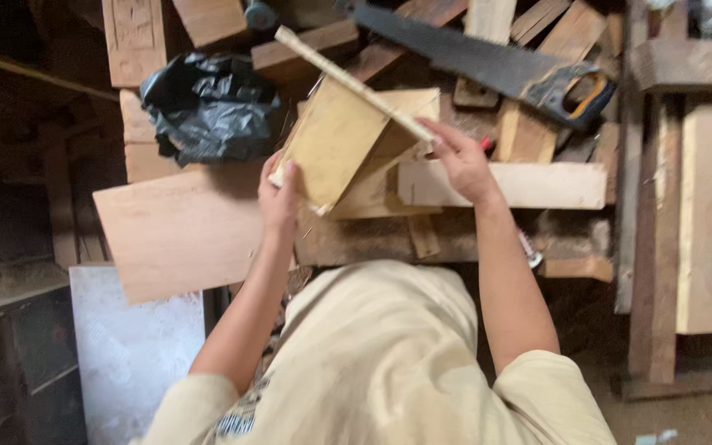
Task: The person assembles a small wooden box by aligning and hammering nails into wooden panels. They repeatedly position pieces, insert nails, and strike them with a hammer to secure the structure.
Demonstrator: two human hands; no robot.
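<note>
Head view: both my hands grip a pale yellowish wooden panel assembly (348, 144).
My left hand (279, 198) pinches its lower corner; my right hand (461, 161) closes on its thin top strip. Beyond my right hand lies a black-bladed handsaw (488, 62); beyond my left, a crumpled black plastic bag (208, 103).

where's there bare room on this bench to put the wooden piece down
Barest patch: the flat plywood sheet under the left hand, below the black plastic bag. A smaller strip is the pale plank beside the right hand. Crowded along the top: stacked offcuts and the handsaw. Both hands hold the wooden piece.
</note>
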